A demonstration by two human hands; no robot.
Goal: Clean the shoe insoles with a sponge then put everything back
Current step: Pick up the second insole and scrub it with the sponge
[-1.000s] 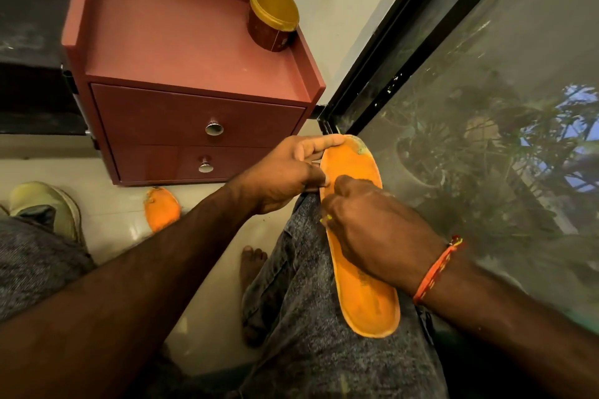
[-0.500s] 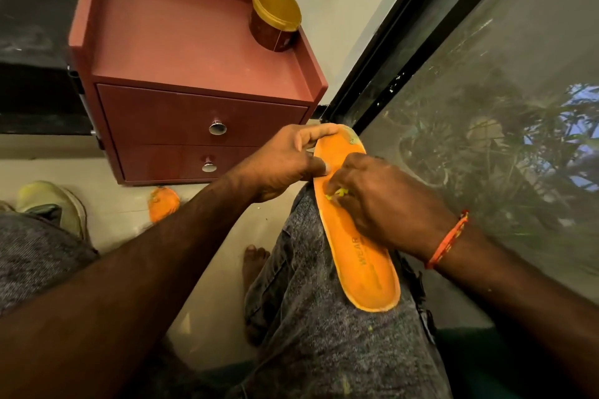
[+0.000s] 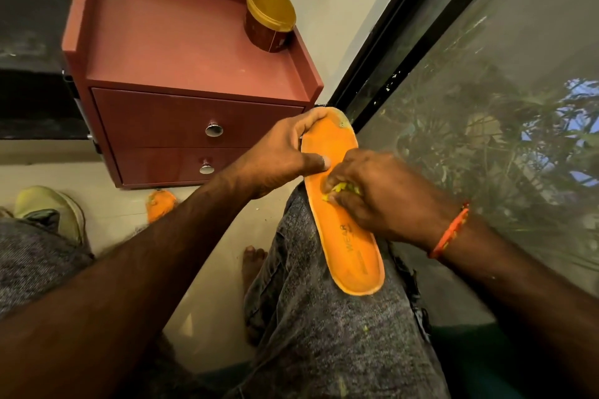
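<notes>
One orange insole [image 3: 348,236] lies lengthwise along the person's right thigh [image 3: 324,317], clad in grey denim, heel end nearest the camera and toe end pointing away toward the window frame. The right hand [image 3: 379,197] sits on the insole's middle, fingers curled around a small yellow-green sponge [image 3: 343,188] pressed to the orange surface; an orange thread band [image 3: 450,232] circles that wrist. The left hand [image 3: 282,159] grips the insole's toe end, thumb laid across its top face and fingers wrapped over the far edge. On the tiled floor beyond the left forearm, a second orange insole [image 3: 160,204] is partly visible, with a pale green shoe [image 3: 48,207] well to its left. Behind stands a red two-drawer cabinet [image 3: 194,100], a gold-lidded jar [image 3: 270,18] on its top.
</notes>
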